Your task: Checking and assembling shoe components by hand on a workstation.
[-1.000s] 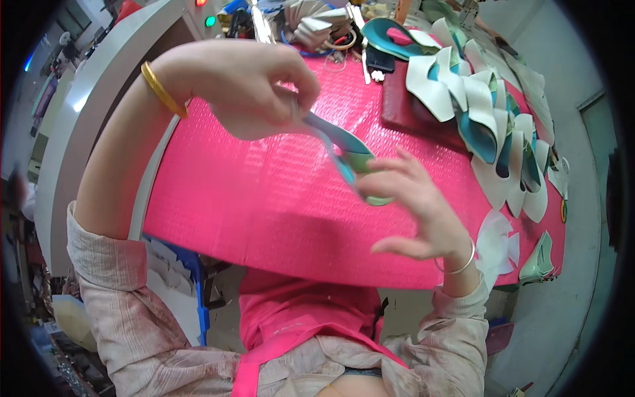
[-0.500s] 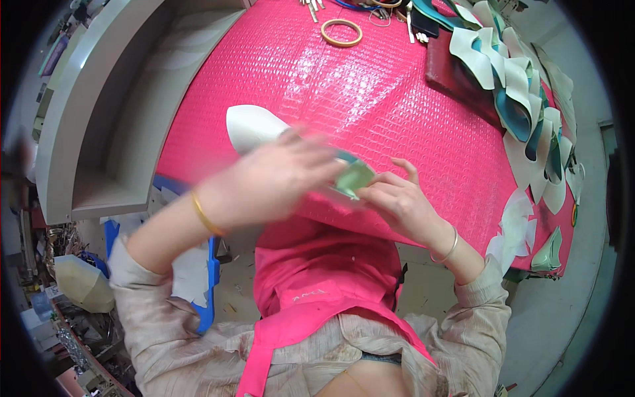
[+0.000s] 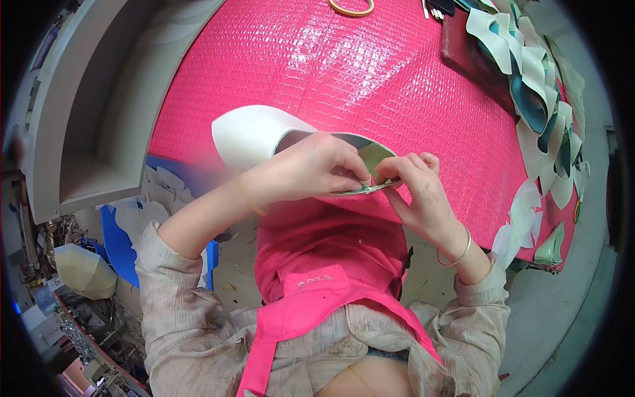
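A white shoe upper (image 3: 248,135) with a pointed toe and green lining lies at the near edge of the table, toe to the left. My left hand (image 3: 317,165) reaches across its opening, thumb and fingers pinching the near top edge. Close beside it, my right hand (image 3: 420,188) is closed on the same edge toward the heel end. A thin whitish-green strip of the edge shows between the fingertips; how it is attached cannot be made out. Part of the upper is hidden behind my left hand.
The table has a pink textured cover (image 3: 264,66). A grey open-fronted box (image 3: 119,132) stands at the left, above a blue crate (image 3: 119,248) with white scraps. A tape ring (image 3: 352,11) lies far off. Several uppers (image 3: 529,79) are piled at right, beside a dark red slab (image 3: 466,53).
My left hand, blurred over the upper before, has settled and pinches its near edge beside my right hand. More of the white toe and the opening shows now. The view has shifted slightly.
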Available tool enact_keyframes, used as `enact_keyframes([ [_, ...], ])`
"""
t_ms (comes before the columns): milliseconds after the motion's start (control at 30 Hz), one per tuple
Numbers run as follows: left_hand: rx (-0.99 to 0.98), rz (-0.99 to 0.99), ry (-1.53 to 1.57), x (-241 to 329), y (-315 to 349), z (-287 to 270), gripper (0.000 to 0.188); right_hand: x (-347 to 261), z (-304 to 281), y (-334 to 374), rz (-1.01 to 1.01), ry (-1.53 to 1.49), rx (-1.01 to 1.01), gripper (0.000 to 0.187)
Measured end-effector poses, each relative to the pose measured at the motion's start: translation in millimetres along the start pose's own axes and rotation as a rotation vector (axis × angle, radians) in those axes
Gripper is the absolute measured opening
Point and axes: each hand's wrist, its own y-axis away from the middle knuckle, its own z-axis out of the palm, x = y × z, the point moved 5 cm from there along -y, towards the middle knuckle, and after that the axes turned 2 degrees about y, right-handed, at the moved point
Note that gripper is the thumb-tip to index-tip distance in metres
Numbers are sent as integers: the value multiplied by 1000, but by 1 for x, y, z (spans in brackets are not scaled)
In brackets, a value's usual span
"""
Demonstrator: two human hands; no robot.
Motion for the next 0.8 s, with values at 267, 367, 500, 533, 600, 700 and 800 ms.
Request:
enact_keyframes([
  [267,256,262,-147,22,8,-4,9,3,-3,3,42,51,-145,11],
  [367,249,279,-98,13,8,4,9,8,2,9,96,-35,-137,9],
  [500,147,158,14,10,4,8,9,6,-1,10,99,-58,-167,10],
  [533,125,112,25,15,2,5,9,6,-4,6,119,-61,-190,10],
  [600,182,180,-134,20,2,4,10,5,-3,5,141,-64,-211,10],
  [700,312,265,-271,33,3,-4,10,2,-5,3,129,-175,-134,10],
  [800,470,294,-258,37,4,-12,11,-4,-11,2,90,-135,-27,11],
])
